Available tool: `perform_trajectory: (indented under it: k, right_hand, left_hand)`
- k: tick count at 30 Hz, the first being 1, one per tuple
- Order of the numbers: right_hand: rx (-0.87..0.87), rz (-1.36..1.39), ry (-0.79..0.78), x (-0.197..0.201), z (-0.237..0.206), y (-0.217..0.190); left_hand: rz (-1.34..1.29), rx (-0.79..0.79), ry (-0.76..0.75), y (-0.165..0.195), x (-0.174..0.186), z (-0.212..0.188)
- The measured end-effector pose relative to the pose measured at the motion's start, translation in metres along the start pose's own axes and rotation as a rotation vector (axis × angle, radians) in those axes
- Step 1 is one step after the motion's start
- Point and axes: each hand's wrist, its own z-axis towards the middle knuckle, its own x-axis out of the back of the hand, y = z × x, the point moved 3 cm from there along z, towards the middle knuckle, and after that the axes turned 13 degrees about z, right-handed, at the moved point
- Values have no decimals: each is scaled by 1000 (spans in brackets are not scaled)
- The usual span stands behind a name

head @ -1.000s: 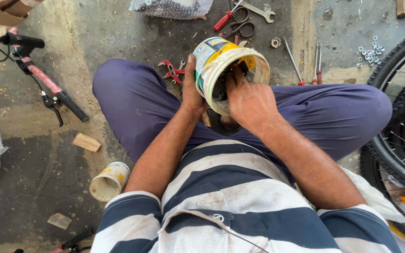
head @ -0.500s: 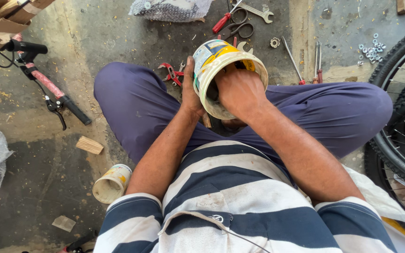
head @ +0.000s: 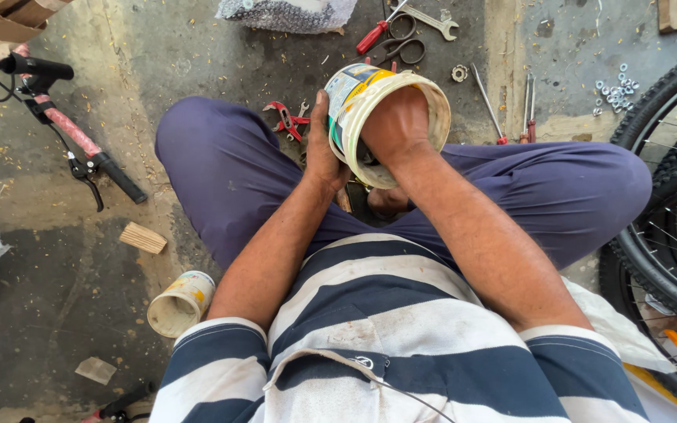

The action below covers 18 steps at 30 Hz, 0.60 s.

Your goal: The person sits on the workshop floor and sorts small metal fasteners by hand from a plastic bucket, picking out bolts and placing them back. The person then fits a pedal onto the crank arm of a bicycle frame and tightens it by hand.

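White plastic tub (head: 370, 94), one, sits tilted above the lap: left hand (head: 321, 145) grips its outer wall, right hand (head: 397, 125) is buried inside, grasp unseen. Beyond the tub lie two screwdrivers (head: 487, 102), one pair of red pliers (head: 285, 119), one spanner (head: 429, 17).

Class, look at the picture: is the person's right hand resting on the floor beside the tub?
No: the right hand is pushed inside the white tub, which the left hand grips from outside.

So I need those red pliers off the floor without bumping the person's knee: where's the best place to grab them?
Take the red pliers by their two red handles, coming from above on the far side, away from the purple-trousered leg. They lie flat on the concrete, close to the left hand steadying the tub.
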Motion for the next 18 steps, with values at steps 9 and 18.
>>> perform_trajectory:
  k: [9, 18]
  right_hand:
    - [95, -34, 148, 1, 3, 5]
    - [-172, 1244, 209, 103, -76, 14]
  left_hand:
    - [11, 0, 9, -2, -1, 0]
    - [-78, 19, -56, 6, -2, 0]
